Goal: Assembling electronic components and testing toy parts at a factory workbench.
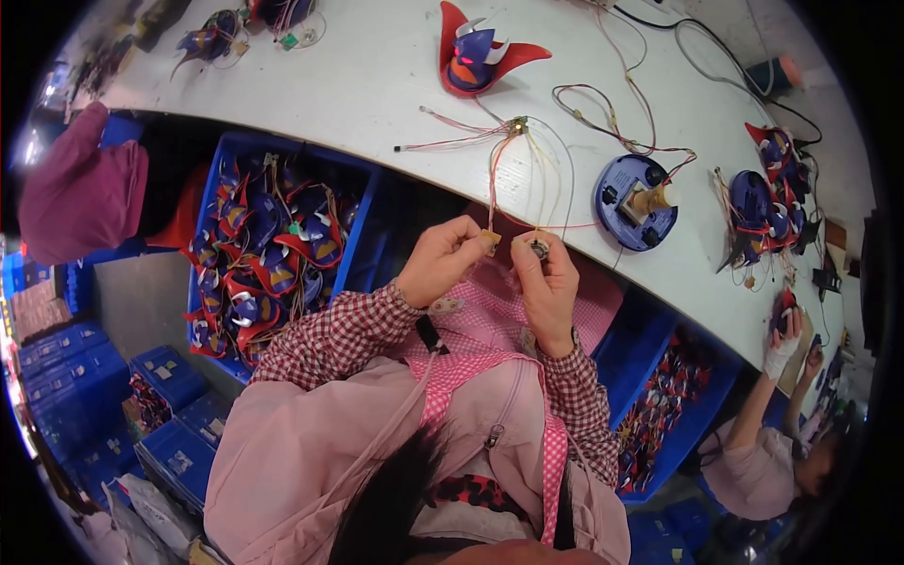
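Beyond left hand [441, 258], illegible pale label [179, 462]

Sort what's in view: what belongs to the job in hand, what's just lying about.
Seemingly in the job:
- tan piece, in the left hand
- round part, in the right hand
- wired circuit board
- red-collared head
- purple base, possibly

Apparently lying about:
- blue bin of heads, left
- clustered heads, table's right

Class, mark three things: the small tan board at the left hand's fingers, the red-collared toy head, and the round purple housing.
Small tan board [491, 243]: head view, on its exposed part.
Red-collared toy head [478, 49]: head view, on its purple surface.
Round purple housing [621, 229]: head view, on its bare lower-left surface.
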`<state>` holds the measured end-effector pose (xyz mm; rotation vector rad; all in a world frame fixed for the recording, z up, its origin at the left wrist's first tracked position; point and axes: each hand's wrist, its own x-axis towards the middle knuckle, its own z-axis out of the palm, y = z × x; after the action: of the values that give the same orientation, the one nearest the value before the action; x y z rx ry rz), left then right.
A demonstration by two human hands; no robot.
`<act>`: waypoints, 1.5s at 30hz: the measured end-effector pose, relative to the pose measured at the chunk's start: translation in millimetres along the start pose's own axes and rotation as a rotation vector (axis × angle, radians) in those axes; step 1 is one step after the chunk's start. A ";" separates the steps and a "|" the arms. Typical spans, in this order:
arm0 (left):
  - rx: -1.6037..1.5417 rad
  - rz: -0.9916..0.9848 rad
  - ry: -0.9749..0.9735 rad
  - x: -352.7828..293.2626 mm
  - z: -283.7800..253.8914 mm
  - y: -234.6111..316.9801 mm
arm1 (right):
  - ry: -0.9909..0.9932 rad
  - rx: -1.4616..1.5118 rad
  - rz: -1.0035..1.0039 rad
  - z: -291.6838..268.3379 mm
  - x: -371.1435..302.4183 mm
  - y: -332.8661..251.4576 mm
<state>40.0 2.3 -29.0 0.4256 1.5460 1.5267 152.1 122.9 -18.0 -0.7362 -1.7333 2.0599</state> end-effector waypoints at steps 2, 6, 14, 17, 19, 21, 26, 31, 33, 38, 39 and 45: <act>0.018 0.048 0.016 2.3 0.2 -2.6 | -0.038 -0.027 -0.022 0.7 1.5 -1.5; 0.034 0.067 0.016 4.3 0.9 -0.7 | -0.032 0.136 0.105 -2.5 3.0 -6.2; -0.019 0.014 -0.006 4.2 1.1 8.7 | -0.056 -0.030 0.094 1.0 3.2 -5.7; -0.046 0.006 -0.001 5.1 2.4 6.8 | 0.005 0.046 0.076 2.0 0.5 -3.4; -0.055 -0.005 0.002 7.0 2.9 4.0 | 0.034 0.085 0.075 1.5 4.2 -1.3; -0.046 -0.005 0.007 8.9 2.7 3.6 | 0.021 0.069 0.102 -3.9 5.4 1.2; -0.006 0.003 0.011 10.8 2.8 3.5 | 0.031 0.068 0.181 -9.0 4.3 -2.6; 0.007 0.020 0.013 12.7 2.7 4.2 | 0.036 -0.067 0.071 -10.1 3.7 6.9; 0.022 0.028 0.020 12.0 2.6 2.1 | 0.044 -0.122 0.053 -8.6 3.5 7.1; 0.082 0.079 0.042 10.6 3.6 -0.4 | 0.050 -0.220 0.002 -7.1 0.9 3.7; 0.095 0.088 0.047 10.1 4.1 -0.2 | 0.051 -0.221 -0.006 -6.7 0.6 4.5; 0.098 0.106 0.055 10.6 5.7 2.8 | 0.081 -0.199 -0.045 -7.6 0.1 8.7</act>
<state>37.7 14.4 -29.2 0.5321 1.6692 1.5591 157.0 127.3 -27.4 -0.8196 -1.9091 1.8203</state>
